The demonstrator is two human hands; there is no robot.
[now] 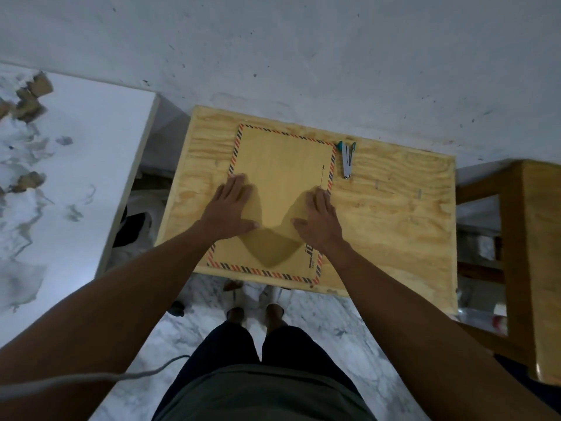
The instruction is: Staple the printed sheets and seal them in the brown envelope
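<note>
A brown envelope with a red-and-dark striped border lies flat on the plywood table, its long side running away from me. My left hand presses flat on its left edge, fingers straight. Flat on the envelope's right side rests my right hand, fingers straight as well. A small stapler with a teal end lies just past the envelope's right edge, apart from both hands. No printed sheets show.
A white marbled slab stands to the left with a gap between it and the table. A wooden frame stands at the right. A wall runs behind the table. A grey cable crosses the floor near my legs.
</note>
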